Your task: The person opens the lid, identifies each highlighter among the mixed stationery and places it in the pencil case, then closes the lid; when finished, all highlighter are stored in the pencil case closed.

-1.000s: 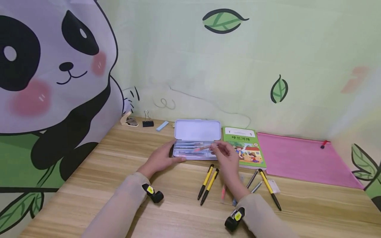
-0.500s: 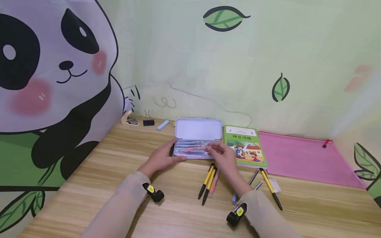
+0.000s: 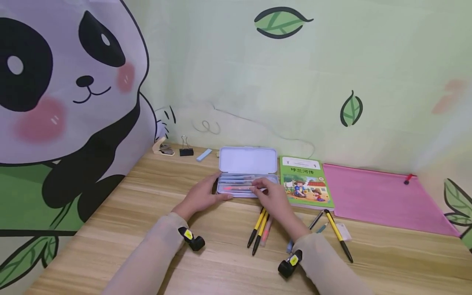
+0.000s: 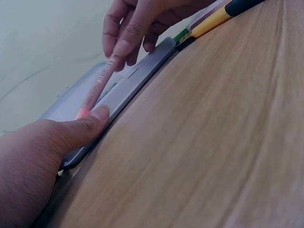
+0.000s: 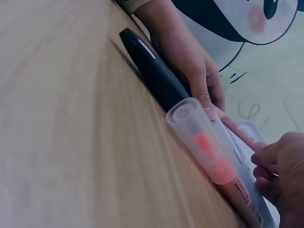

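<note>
A light-coloured metal pencil case [image 3: 248, 160] stands open on the table, its lid raised at the back. Several pens lie in its tray. My left hand [image 3: 200, 196] grips the case's left end, thumb along the front edge. Between thumb and fingers my right hand [image 3: 274, 198] pinches a pink highlighter [image 4: 99, 88] near one end, low over the front of the tray. The highlighter's orange-pink end points left, close to my left thumb. Part of the tray's right side is hidden by my right hand.
Two yellow-and-black pens [image 3: 257, 229] and another pink highlighter [image 3: 266, 232] lie before the case. A third yellow pen [image 3: 337, 235] lies farther right. Beside the case are a green book [image 3: 307, 184] and a pink pouch [image 3: 383, 200]. Behind left stands a binder clip [image 3: 186, 152].
My right hand has moved lower and slightly left, bringing the highlighter down toward the tray. The loose pink highlighter has shifted left against the yellow pens. My left hand keeps its grip.
</note>
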Available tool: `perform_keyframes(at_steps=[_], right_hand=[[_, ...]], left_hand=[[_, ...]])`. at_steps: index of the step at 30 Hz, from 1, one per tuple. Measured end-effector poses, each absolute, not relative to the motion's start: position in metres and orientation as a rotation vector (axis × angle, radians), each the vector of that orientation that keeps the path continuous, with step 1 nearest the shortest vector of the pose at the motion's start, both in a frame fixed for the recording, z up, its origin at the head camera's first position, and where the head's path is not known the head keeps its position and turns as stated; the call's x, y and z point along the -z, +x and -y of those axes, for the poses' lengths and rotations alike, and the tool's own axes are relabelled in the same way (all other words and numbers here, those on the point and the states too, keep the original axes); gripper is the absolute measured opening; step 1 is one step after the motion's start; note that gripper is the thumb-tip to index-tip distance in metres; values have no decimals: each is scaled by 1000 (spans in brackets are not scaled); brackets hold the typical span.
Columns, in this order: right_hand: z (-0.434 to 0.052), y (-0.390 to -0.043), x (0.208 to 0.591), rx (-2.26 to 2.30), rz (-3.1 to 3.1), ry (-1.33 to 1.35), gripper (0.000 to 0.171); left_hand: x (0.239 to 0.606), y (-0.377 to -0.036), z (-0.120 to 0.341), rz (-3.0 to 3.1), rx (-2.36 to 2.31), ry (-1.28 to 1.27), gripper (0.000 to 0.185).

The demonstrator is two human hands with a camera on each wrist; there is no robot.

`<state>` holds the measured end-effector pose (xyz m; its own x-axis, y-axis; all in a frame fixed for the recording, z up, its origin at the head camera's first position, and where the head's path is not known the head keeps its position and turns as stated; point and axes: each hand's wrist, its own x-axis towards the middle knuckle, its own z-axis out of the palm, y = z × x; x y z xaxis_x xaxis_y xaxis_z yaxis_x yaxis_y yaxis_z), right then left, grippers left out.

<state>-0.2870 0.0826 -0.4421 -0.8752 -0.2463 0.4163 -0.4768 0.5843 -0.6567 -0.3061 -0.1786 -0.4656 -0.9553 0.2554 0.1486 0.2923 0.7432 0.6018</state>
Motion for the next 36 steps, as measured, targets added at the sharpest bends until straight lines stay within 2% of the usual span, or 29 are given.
perform_keyframes(at_steps=[8,36], right_hand=[[-85,-288,449,-909,2550,668,17],[-89,-282,451,-890,2510,759,19]], left_hand=[[466,-308,179,2882,1009,-445,105],[465,-306,176,2896,1003,-440,107]])
